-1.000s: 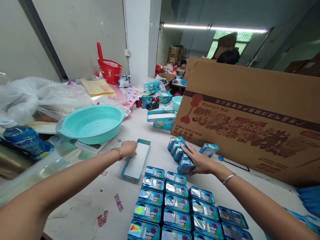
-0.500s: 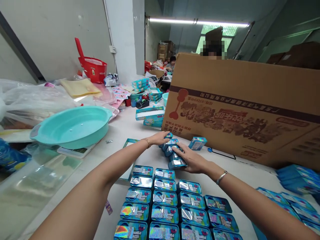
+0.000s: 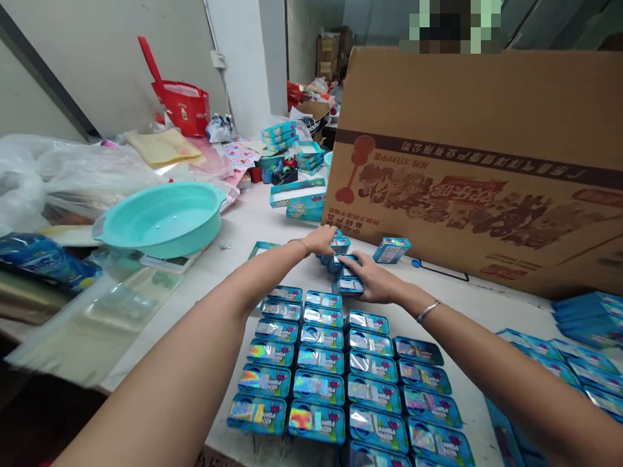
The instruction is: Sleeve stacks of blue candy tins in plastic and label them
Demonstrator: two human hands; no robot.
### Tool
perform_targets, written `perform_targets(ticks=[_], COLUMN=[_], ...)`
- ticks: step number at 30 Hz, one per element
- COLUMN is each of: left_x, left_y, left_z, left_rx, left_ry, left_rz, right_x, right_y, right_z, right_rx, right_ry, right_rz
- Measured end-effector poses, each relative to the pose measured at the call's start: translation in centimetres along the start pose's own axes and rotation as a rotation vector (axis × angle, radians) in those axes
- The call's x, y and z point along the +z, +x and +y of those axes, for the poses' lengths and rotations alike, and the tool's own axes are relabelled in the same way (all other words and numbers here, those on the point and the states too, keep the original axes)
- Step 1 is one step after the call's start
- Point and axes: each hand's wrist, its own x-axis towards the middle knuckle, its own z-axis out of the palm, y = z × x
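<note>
Both my hands close on a short row of small blue boxes (image 3: 346, 283) standing on edge on the white table. My left hand (image 3: 321, 240) cups the far end of the row. My right hand (image 3: 366, 277) presses the near side, fingers laid along the boxes. A single loose blue box (image 3: 392, 250) lies just to the right of them. In front of me, several rows of the same blue boxes (image 3: 341, 383) lie flat with shiny labels up. An empty teal tray (image 3: 261, 248) shows partly behind my left forearm.
A large brown cardboard carton (image 3: 467, 168) stands along the right, with a person behind it. A turquoise basin (image 3: 163, 218) rests on a scale at the left, beside plastic bags (image 3: 82, 175). More blue boxes (image 3: 584, 370) lie at the right edge. A red bucket (image 3: 182, 107) stands by the wall.
My left hand left the teal tray and came right to the far end of the row of boxes. My right hand stayed on the row. The camera tilted down.
</note>
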Motion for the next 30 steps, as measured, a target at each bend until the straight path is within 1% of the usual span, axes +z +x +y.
perform_targets(ticks=[2,4,5,6,8,9,10,11,12,14,16,18,20,22,24,27,29,30], left_x=[-1.3,-3.6,-5.0,-6.5,-9.0,-9.8,-10.2,-10.1,-9.7,-8.1,-6.1,-4.6,-3.9,-4.0,-4.5,-5.0,-4.8,-4.6], left_y=[-0.7,-2.3,-3.6,-5.2,-9.1,-11.2,-13.3,-15.3,-17.1,-20.0,-21.8,-22.7,-23.1,-23.3,-23.6,-24.2,-24.5,-24.7], left_z=[-0.4,-1.5,-2.2,-3.0,-4.3,-4.8,-5.2,-5.6,-5.8,-6.2,-6.7,-7.3,-8.0,-8.6,-9.2,-9.7,-9.7,-9.6], left_rx=[-0.032,-0.063,-0.066,-0.061,-0.050,-0.054,-0.064,-0.073,-0.075,-0.053,-0.021,-0.010,-0.018,-0.024,-0.016,0.007,0.022,0.020], left_ry=[-0.040,-0.150,-0.211,-0.259,-0.289,-0.274,-0.244,-0.208,-0.168,-0.079,0.003,0.045,0.048,0.029,-0.004,-0.053,-0.045,-0.029], left_rz=[0.027,0.098,0.130,0.146,0.136,0.117,0.101,0.092,0.093,0.118,0.148,0.169,0.182,0.168,0.125,0.026,-0.030,-0.039], right_x=[-0.2,-0.3,-0.4,-0.4,-0.2,0.0,0.2,0.3,0.5,0.4,-0.2,-1.3,-2.7,-3.9,-4.6,-4.4,-3.6,-3.1], right_y=[-0.9,-2.1,-2.7,-3.3,-4.0,-4.2,-4.2,-4.1,-4.0,-3.6,-2.8,-1.5,0.2,2.3,4.8,8.9,11.5,12.7], right_z=[-0.2,0.0,0.2,0.4,0.9,1.0,1.1,1.1,1.1,0.8,0.3,-0.6,-2.1,-4.2,-6.8,-10.6,-12.7,-13.6], right_rx=[0.064,0.116,0.138,0.161,0.216,0.244,0.269,0.287,0.295,0.295,0.292,0.299,0.304,0.290,0.266,0.268,0.294,0.303], right_ry=[-0.021,-0.015,-0.004,0.009,0.028,0.032,0.033,0.030,0.023,-0.001,-0.024,-0.023,0.018,0.092,0.178,0.291,0.371,0.416], right_rz=[-0.006,-0.006,0.000,0.008,0.025,0.033,0.040,0.050,0.062,0.097,0.148,0.206,0.257,0.282,0.285,0.287,0.283,0.279])
